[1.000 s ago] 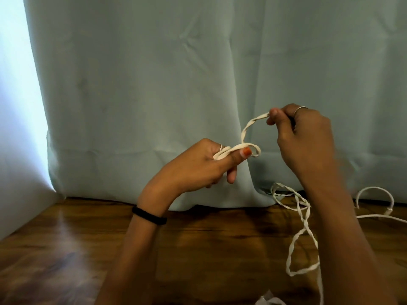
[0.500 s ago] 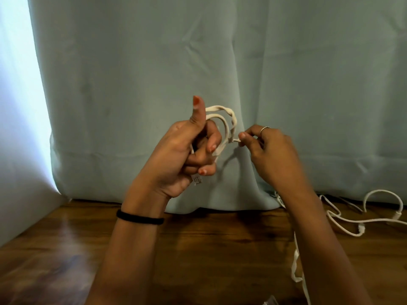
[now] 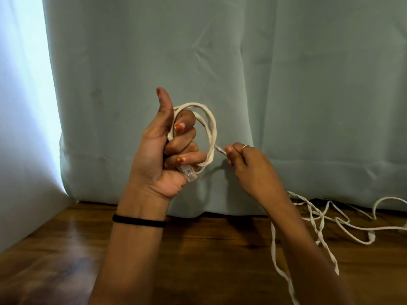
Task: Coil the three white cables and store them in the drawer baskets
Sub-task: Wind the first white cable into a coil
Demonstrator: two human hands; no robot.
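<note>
1. The flat white cable [image 3: 210, 130] is wound in a few loose oval loops around the curled fingers of the left hand [image 3: 163, 148], held raised in front of the curtain. The strand is ribbon-like, matte and slightly twisted along its run.
2. The left hand grips the coil: its fingers are curled through the loops and the thumb stands straight up, clear of the cable. A clear plastic plug [image 3: 189, 174] protrudes below the fingers at the heel of the palm.
3. The right hand [image 3: 248, 166] pinches the running strand between thumb and forefinger just beside the coil's lower right edge. A thin ring [image 3: 245, 147] sits on one finger.
4. The remaining cable passes behind the right forearm and lies in a loose tangle [image 3: 326, 219] on the floor at the right, well apart from the coil.
5. A black band [image 3: 139, 221] circles the left wrist.
6. The floor [image 3: 198, 256] is dark, glossy wood with visible grain. A pale grey-green curtain [image 3: 220, 62] of soft, creased fabric hangs to it; a bright white wall [image 3: 22, 128] stands at the left.
7. Compared with half a second earlier, the loops are wider and rounder, and the right hand has dropped from beside the coil's middle to its lower right. The left thumb remains upright.
</note>
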